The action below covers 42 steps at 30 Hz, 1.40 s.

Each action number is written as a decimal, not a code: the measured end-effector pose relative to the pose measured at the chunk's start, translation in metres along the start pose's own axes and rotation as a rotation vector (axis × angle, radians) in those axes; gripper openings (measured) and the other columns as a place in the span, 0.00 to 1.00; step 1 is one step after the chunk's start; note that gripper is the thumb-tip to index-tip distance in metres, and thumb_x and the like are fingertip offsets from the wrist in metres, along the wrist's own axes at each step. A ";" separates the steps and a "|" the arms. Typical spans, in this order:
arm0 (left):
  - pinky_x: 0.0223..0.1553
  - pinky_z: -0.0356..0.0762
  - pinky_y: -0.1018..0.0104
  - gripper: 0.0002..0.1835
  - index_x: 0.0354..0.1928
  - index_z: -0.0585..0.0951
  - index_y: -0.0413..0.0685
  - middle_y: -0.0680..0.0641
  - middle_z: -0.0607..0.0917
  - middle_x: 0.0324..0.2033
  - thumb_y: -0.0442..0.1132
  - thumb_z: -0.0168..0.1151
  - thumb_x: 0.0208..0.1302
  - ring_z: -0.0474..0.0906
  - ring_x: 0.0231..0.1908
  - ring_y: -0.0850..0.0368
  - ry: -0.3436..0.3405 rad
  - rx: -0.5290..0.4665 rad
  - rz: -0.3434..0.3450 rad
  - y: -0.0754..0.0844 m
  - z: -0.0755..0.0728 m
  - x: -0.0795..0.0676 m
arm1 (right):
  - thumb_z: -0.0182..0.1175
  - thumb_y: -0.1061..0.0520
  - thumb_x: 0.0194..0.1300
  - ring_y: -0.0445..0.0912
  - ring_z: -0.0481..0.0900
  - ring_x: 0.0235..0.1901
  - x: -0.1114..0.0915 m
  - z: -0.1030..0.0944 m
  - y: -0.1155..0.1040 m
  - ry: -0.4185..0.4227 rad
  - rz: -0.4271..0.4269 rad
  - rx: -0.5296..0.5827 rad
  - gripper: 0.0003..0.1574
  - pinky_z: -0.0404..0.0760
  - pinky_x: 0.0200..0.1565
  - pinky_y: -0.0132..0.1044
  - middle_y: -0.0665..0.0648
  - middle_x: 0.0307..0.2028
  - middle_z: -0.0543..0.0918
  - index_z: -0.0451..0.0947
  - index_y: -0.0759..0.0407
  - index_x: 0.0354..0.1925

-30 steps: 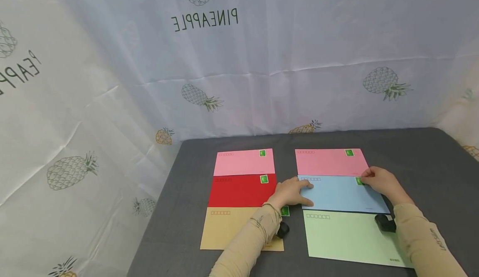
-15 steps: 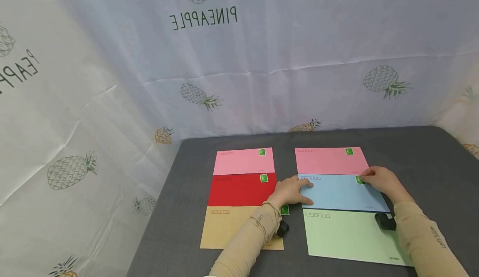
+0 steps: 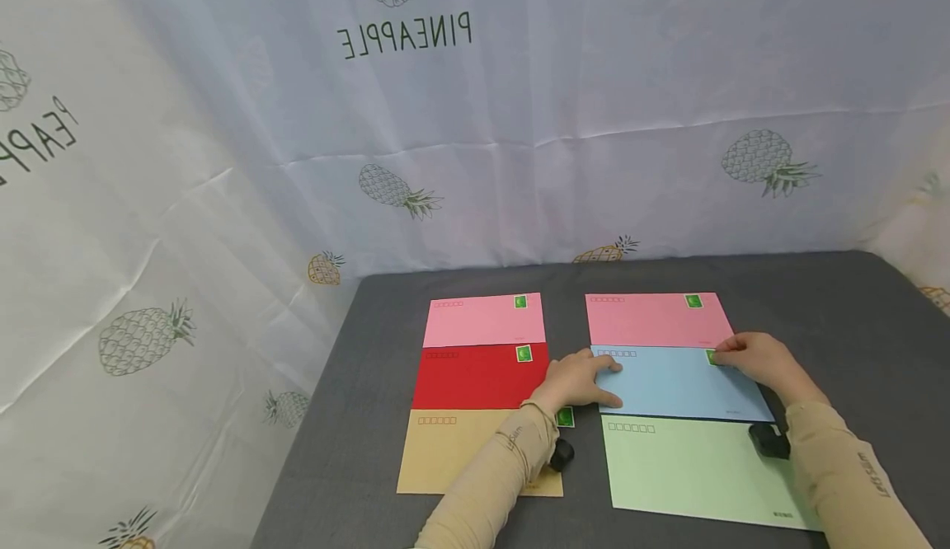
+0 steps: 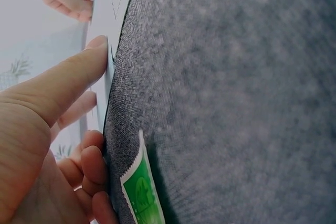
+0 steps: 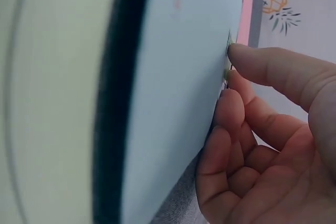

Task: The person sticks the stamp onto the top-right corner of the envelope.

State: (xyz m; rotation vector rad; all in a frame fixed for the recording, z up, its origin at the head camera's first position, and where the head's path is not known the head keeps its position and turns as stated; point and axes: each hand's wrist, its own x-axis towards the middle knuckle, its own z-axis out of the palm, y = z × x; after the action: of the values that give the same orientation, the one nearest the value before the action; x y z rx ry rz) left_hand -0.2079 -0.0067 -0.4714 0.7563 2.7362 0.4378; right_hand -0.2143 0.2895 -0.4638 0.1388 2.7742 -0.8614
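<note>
A light blue envelope (image 3: pixel 668 392) lies in the middle of the right-hand column. My left hand (image 3: pixel 575 380) rests at its left edge, thumb and index finger spread apart on the paper. At the upper right corner, my right hand (image 3: pixel 764 363) pinches a small green stamp (image 3: pixel 711 357) between thumb and index finger. The right wrist view shows the thumb and fingertip on the stamp's edge (image 5: pixel 228 61), its other fingers curled beneath. Another green stamp (image 4: pixel 142 192) lies on the dark cloth below my left hand, one corner curling up.
A pink envelope (image 3: pixel 646 320) lies above the blue one, a light green envelope (image 3: pixel 690 471) below. To the left are pink (image 3: pixel 475 324), red (image 3: pixel 467 380) and tan (image 3: pixel 445 450) envelopes, partly under my left arm. The dark table (image 3: pixel 319 450) meets a pineapple-print curtain (image 3: pixel 519 186).
My right hand has shifted very slightly to the right at the blue envelope's corner, still at the stamp. My left hand stays in place.
</note>
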 end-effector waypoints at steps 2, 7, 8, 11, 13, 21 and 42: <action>0.38 0.66 0.69 0.28 0.57 0.74 0.74 0.57 0.77 0.51 0.59 0.65 0.51 0.72 0.44 0.67 0.001 0.000 0.001 0.000 0.000 0.000 | 0.59 0.48 0.60 0.55 0.72 0.34 -0.001 0.001 0.000 -0.001 -0.001 -0.005 0.27 0.72 0.33 0.40 0.69 0.36 0.78 0.74 0.72 0.42; 0.38 0.66 0.69 0.28 0.57 0.74 0.74 0.57 0.77 0.50 0.59 0.65 0.51 0.72 0.43 0.67 0.004 0.005 0.002 0.000 0.000 -0.001 | 0.57 0.50 0.61 0.53 0.71 0.32 0.000 0.003 -0.002 0.010 -0.019 -0.032 0.23 0.70 0.31 0.38 0.67 0.33 0.77 0.73 0.72 0.39; 0.38 0.66 0.69 0.28 0.57 0.74 0.74 0.57 0.77 0.50 0.59 0.65 0.51 0.72 0.43 0.67 0.004 0.006 0.002 0.000 0.000 -0.001 | 0.57 0.50 0.61 0.53 0.71 0.32 0.000 0.003 -0.002 0.011 -0.020 -0.036 0.23 0.70 0.31 0.38 0.67 0.33 0.77 0.73 0.72 0.39; 0.38 0.66 0.68 0.28 0.57 0.74 0.75 0.57 0.77 0.50 0.59 0.65 0.51 0.72 0.44 0.67 0.002 0.006 -0.001 0.001 -0.001 -0.001 | 0.57 0.50 0.62 0.53 0.71 0.32 0.000 0.004 -0.001 0.008 -0.022 -0.035 0.23 0.71 0.31 0.39 0.66 0.33 0.77 0.73 0.72 0.40; 0.38 0.66 0.68 0.28 0.57 0.74 0.75 0.57 0.77 0.50 0.59 0.65 0.51 0.72 0.44 0.67 0.002 0.006 -0.003 0.001 -0.001 -0.001 | 0.57 0.50 0.61 0.53 0.71 0.33 0.000 0.003 -0.001 0.003 -0.020 -0.029 0.24 0.71 0.32 0.39 0.67 0.33 0.77 0.73 0.73 0.40; 0.39 0.66 0.66 0.28 0.57 0.74 0.74 0.57 0.77 0.50 0.59 0.65 0.51 0.73 0.45 0.66 0.001 0.015 -0.011 0.003 0.000 -0.003 | 0.58 0.52 0.59 0.53 0.72 0.33 -0.003 0.003 -0.002 -0.021 -0.038 -0.024 0.24 0.72 0.32 0.38 0.67 0.34 0.77 0.72 0.74 0.42; 0.42 0.70 0.66 0.25 0.57 0.75 0.68 0.58 0.80 0.50 0.55 0.64 0.55 0.75 0.46 0.67 0.062 -0.027 -0.043 0.006 -0.004 -0.005 | 0.55 0.55 0.62 0.52 0.70 0.32 -0.005 0.001 -0.007 0.021 -0.079 -0.058 0.19 0.71 0.30 0.37 0.64 0.31 0.75 0.72 0.73 0.40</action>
State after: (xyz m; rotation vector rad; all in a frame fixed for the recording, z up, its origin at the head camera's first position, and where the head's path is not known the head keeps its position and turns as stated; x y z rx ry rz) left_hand -0.2024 -0.0056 -0.4647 0.6870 2.7926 0.4963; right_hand -0.2107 0.2830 -0.4600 0.0282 2.8378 -0.8006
